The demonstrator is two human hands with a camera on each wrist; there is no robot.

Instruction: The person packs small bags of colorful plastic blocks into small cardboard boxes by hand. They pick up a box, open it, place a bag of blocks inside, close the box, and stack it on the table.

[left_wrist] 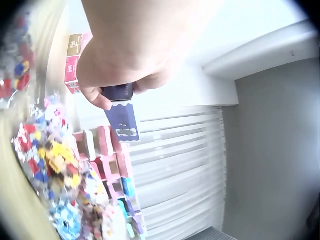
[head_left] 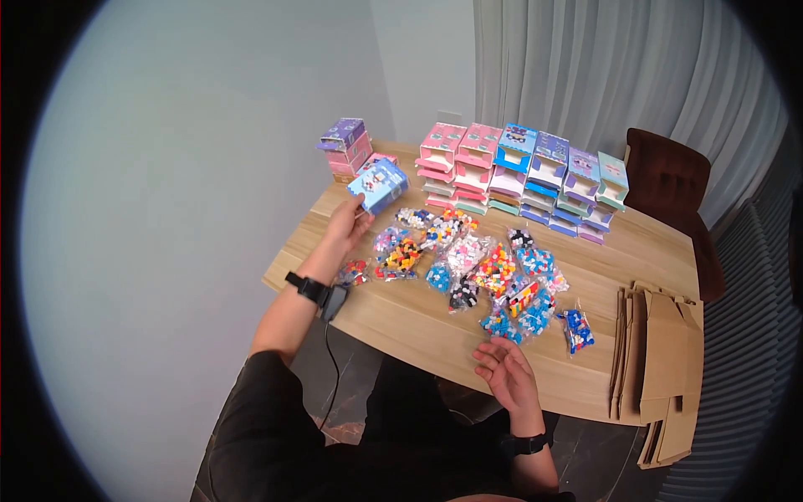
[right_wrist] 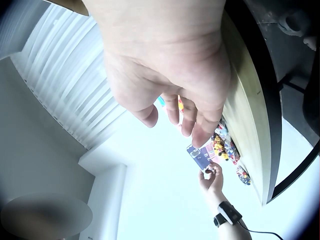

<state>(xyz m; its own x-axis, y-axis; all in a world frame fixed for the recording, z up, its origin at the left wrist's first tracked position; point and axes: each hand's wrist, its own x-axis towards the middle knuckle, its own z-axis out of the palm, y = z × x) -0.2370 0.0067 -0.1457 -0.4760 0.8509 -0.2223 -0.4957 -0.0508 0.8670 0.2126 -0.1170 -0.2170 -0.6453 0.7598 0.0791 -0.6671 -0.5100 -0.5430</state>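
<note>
My left hand grips the near end of a small blue printed box, raised over the left part of the table. In the left wrist view, thumb and fingers pinch the box's dark blue end, and a blue flap sticks out beyond them. My right hand hangs palm up near the table's front edge, fingers loosely bent around nothing. Beyond it lie many clear bags of small colourful building bricks, heaped at the middle of the table. One bag of blue bricks lies apart at the right.
Stacked open boxes in pink, blue, purple and green form a row along the back. Another stack of boxes stands at the back left. Flattened brown cardboard leans over the right edge. A brown chair stands behind.
</note>
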